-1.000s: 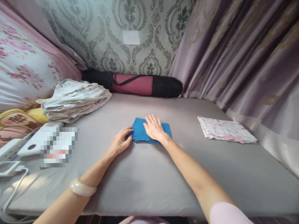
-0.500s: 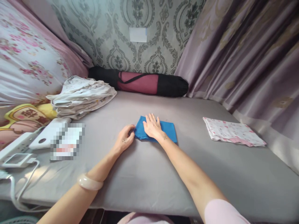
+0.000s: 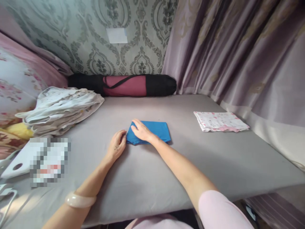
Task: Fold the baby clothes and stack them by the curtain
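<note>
A folded blue cloth (image 3: 157, 131) lies flat on the grey sheet in front of me. My right hand (image 3: 141, 129) rests palm down across its left part, fingers stretched out and pointing to the far left corner. Beside the cloth's left edge is my left hand (image 3: 117, 144), its fingers loosely curved and a small gap showing at the thumb. Its fingertips come right up to that edge; no clear grip on the fabric shows. The underside of the right palm is hidden.
A folded white and pink patterned cloth (image 3: 221, 121) lies to the right. A long black and maroon bag (image 3: 125, 86) runs along the wall. At the left are a pile of pale clothes (image 3: 64, 108), a white flat object (image 3: 22, 159) and a blurred-out item (image 3: 51, 162).
My right hand has slid from the middle of the blue cloth to its left part. My left hand stays at the left edge. The view has turned to the right.
</note>
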### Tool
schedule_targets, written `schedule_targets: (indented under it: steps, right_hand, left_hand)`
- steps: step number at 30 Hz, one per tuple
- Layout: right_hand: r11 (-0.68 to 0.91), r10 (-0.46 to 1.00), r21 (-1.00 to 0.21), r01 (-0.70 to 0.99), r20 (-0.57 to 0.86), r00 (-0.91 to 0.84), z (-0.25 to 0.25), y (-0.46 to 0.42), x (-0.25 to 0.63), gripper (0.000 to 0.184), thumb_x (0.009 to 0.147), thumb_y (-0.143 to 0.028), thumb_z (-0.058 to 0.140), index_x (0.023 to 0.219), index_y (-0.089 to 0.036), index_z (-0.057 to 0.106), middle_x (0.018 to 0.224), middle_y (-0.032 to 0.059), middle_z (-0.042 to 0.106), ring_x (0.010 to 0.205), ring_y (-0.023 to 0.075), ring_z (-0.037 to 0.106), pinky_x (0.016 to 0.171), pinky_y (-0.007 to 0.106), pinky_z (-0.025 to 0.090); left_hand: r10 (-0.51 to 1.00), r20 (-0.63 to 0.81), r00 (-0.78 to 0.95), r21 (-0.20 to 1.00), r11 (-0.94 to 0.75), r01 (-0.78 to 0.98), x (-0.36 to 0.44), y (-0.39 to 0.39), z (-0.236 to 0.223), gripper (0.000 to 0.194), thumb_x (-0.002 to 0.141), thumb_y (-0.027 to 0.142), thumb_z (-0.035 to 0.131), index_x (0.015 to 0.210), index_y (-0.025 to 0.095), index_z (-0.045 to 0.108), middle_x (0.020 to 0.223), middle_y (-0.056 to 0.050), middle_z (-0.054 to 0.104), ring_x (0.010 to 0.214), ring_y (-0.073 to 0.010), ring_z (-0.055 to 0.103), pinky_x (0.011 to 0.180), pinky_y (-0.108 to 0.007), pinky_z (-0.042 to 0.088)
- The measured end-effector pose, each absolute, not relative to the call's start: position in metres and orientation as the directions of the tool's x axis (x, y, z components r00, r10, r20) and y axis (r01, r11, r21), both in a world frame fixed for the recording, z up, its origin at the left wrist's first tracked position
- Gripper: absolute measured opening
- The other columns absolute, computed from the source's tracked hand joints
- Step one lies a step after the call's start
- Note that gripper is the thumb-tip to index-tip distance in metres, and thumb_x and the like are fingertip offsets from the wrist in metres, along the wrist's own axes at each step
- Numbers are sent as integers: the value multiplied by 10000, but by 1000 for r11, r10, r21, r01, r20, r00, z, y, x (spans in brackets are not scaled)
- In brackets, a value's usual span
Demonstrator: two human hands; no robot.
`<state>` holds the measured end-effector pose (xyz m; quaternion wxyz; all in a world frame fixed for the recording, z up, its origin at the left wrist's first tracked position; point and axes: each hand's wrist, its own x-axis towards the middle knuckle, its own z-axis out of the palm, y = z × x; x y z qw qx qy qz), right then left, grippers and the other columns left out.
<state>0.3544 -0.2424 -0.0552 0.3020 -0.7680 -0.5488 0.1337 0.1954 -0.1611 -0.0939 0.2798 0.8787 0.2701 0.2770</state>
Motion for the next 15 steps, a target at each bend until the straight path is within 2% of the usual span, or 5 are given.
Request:
schedule_targets:
  steps: [4,7,10,13,15]
  right_hand:
    - [-361,723,-733,576,170,670,-36,-290,403,346,934,-202,439,1231,-160,612,1231,95,664,1146,168,608,997,272,445]
    - [-579,547,-752,316,-71,834,-34,-330,439,235,930,-242,471,951,-168,693,956,93,742,856,167,701,766,250,543]
    - [-690,477,-710,138,-304,825,-40,-357,453,279,913,-277,520,706,-147,655,666,81,707,559,139,662,538,214,528]
    - [-702,467,-705,102,-347,813,-46,-363,448,333,872,-296,592,569,-157,603,487,36,618,406,113,580,439,193,484]
    - [-709,468,-698,98,-363,806,-47,-358,442,366,849,-319,620,519,-165,579,430,19,570,366,111,547,400,191,459]
  left_hand:
    - [635,283,718,598,-702,385,201,-159,-86,442,882,452,366,1033,144,646,1165,-148,643,1112,-251,586,1011,-392,433]
    - [686,174,707,530,-670,520,212,-154,-73,454,856,484,397,943,152,693,1015,-139,688,1003,-262,627,943,-385,465]
    - [757,12,653,491,-573,656,227,-150,-59,448,823,497,450,958,150,699,901,-131,713,891,-274,664,816,-359,501]
    - [772,-99,628,507,-504,699,242,-147,-49,441,787,507,495,948,143,686,895,-139,725,856,-299,679,723,-344,499]
    - [780,-111,615,512,-486,708,249,-144,-49,412,731,521,547,856,152,681,822,-142,721,825,-325,679,682,-352,490]
